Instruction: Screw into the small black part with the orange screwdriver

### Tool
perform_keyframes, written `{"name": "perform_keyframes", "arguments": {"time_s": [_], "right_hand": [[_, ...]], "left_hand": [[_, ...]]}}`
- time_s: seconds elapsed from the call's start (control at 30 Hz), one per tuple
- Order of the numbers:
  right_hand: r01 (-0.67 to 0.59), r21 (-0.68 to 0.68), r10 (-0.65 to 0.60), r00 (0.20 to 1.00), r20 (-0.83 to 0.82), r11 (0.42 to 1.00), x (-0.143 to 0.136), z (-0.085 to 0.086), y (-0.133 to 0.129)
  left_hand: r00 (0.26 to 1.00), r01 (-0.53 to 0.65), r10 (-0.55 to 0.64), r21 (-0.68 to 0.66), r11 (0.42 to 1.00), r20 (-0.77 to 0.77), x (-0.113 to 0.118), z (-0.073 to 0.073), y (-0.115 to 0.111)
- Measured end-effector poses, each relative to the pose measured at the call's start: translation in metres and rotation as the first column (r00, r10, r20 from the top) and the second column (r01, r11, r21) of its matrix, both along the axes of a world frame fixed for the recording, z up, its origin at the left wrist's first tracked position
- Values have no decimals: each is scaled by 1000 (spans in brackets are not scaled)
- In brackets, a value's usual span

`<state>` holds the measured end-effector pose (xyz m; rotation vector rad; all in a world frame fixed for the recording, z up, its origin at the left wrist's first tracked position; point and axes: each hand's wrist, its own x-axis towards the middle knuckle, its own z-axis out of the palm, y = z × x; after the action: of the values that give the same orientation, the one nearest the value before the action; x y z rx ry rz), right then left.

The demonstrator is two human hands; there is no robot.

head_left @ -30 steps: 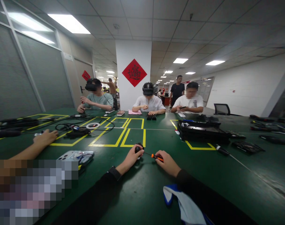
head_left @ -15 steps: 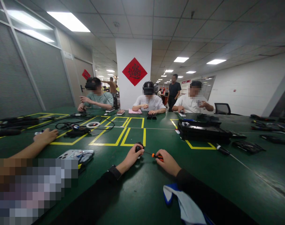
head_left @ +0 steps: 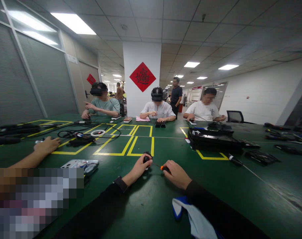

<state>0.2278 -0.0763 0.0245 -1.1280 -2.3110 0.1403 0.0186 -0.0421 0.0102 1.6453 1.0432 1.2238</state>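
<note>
Near the middle of the green table [head_left: 141, 205], my left hand [head_left: 138, 169] is closed around a small black rounded object [head_left: 147, 156], whose kind I cannot make out. My right hand [head_left: 176, 172] grips the orange-and-black handle of a screwdriver [head_left: 162, 168]. The thin shaft points left to the black object; whether its tip touches is too small to tell. Below my right forearm lies a light grey cloth with blue edges [head_left: 190, 212].
Black trays [head_left: 215, 141] stand stacked at the right, near a black-handled tool [head_left: 234, 160]. Cables [head_left: 78, 136] and a white tape roll [head_left: 98, 133] lie at the left. A clear plastic package [head_left: 78, 165] sits beside a co-worker's hand [head_left: 46, 145]. Several people sit across the table.
My right hand has turned slightly on the screwdriver handle, covering more of it. My left hand keeps its hold. Across the table, the person at the right has lowered a raised hand.
</note>
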Motion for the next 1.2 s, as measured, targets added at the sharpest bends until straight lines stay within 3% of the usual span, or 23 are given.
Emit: {"name": "perform_keyframes", "arguments": {"time_s": [0.5,0.77,1.2], "right_hand": [[-19,-73,8,989,-151,997,2,-8,5],[50,-37,-53,994,-97,998,2,-9,9],[48,-60,-58,985,-165,997,5,-12,10]], "left_hand": [[999,3,0,72,997,-41,0,-4,4],[999,6,-3,59,998,-49,0,-4,4],[997,-12,17,66,998,-77,0,-2,2]]}}
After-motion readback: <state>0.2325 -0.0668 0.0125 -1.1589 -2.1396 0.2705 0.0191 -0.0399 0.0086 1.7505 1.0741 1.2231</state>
